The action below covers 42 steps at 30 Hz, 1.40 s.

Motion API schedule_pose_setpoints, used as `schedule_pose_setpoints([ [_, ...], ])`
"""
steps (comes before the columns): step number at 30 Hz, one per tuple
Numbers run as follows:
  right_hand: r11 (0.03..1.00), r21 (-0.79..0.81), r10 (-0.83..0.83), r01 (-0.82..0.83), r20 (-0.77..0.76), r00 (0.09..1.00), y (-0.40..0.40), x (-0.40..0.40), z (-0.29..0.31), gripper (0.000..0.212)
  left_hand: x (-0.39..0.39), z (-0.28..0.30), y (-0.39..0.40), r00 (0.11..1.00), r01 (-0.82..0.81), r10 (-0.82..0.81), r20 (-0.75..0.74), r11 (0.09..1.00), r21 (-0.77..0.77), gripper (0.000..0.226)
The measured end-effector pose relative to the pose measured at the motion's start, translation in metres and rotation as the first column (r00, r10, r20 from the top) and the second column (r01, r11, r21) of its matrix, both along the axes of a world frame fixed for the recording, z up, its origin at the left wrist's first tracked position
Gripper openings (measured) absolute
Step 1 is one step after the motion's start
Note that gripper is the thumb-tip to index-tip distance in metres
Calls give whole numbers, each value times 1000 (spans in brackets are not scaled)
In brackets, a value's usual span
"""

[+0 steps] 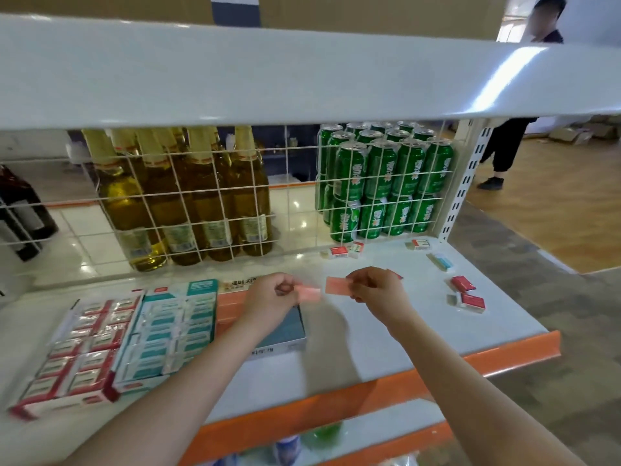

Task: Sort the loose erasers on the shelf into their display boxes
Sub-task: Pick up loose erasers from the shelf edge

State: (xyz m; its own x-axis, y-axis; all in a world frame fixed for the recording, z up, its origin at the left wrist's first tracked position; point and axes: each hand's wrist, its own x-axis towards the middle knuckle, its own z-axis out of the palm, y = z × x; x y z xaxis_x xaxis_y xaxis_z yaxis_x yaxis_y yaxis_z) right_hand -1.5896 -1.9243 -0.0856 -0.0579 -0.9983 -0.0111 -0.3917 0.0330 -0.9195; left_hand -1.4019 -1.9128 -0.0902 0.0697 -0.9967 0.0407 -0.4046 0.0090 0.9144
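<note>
Above the white shelf [386, 317], my left hand [272, 297] pinches a pink eraser [309, 293] and my right hand [373, 290] pinches another pink eraser [337, 285]. Three display boxes sit at the left: a red-and-white box [77, 351], a teal box [171, 331] and an orange box [232, 309] with a grey bottom, partly hidden by my left arm. Loose erasers lie on the shelf: red ones [342, 251] by the wire grid, one at the back right [420, 244], a teal one [441, 262], and red ones [465, 292] at the right.
A wire grid [208, 196] backs the shelf; behind it stand yellow bottles [188, 203] and green cans [386, 183]. A white upper shelf [268, 79] overhangs. The orange shelf edge [504, 354] runs along the front. A person [514, 136] stands at the far right on the wooden floor.
</note>
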Motion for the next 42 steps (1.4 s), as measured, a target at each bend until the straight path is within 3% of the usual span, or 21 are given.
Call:
schedule_pose_setpoints([
  [11, 995, 4, 97, -97, -50, 994, 21, 86, -5, 20, 89, -8, 43, 955, -135, 141, 260, 990, -40, 17],
  [22, 996, 16, 84, -83, -53, 995, 35, 106, -8, 17, 101, -12, 52, 928, -137, 149, 342, 989, -61, 14],
  [31, 995, 35, 100, -97, -67, 993, 38, 101, -7, 17, 99, -15, 51, 845, -55, 74, 530, 997, -51, 15],
  [37, 983, 53, 180, -177, -44, 983, 43, 108, -4, 18, 106, -11, 43, 894, 9, -15, 448, 1000, 14, 13],
  [42, 964, 66, 264, -257, -146, 953, 45, 126, -8, 12, 115, -13, 47, 908, 8, 2, 420, 1000, -22, 20],
])
